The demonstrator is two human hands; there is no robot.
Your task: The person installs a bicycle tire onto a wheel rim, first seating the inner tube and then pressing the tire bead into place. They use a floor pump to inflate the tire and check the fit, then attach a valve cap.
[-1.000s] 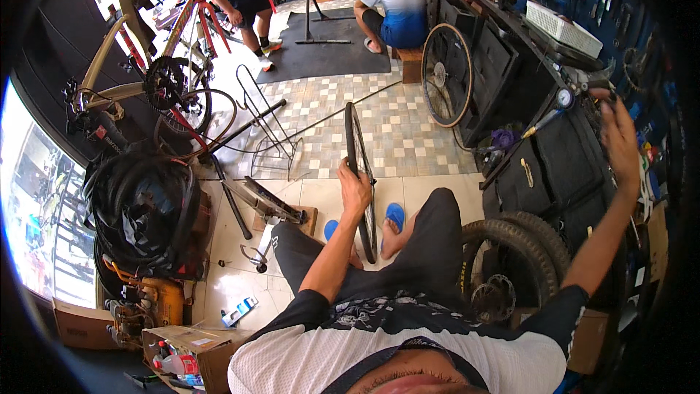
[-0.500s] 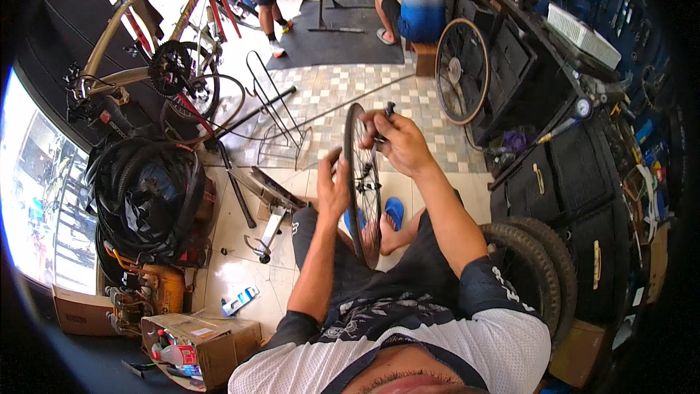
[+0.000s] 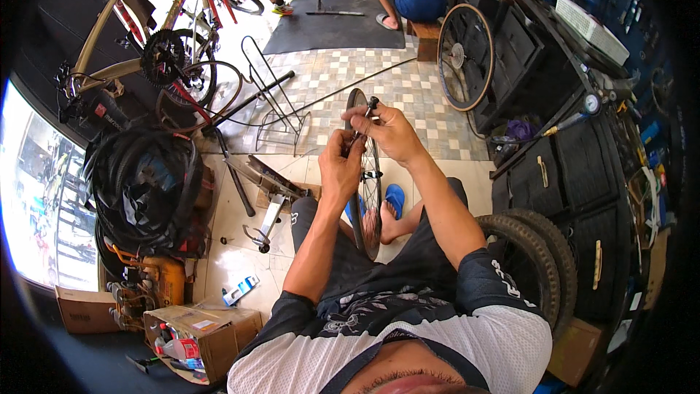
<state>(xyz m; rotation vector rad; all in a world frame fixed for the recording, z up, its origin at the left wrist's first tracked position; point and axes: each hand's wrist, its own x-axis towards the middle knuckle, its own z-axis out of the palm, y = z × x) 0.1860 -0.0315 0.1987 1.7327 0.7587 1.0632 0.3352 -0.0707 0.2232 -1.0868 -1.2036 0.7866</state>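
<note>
A bicycle wheel stands upright between my knees, edge-on to me, rim and spokes showing. My left hand grips its rim near the top. My right hand is closed on a small dark tool held against the upper rim, right beside the left hand. My bare foot in a blue sandal rests just behind the wheel.
Two knobbly tyres lean against dark drawers at my right. A pile of tyres and open cardboard boxes lie to my left. A bicycle on a stand, a spare wheel and two other people are farther off.
My right hand came down from the workbench at the right with the tool and joined the left hand at the top of the wheel. The left hand stayed on the rim.
</note>
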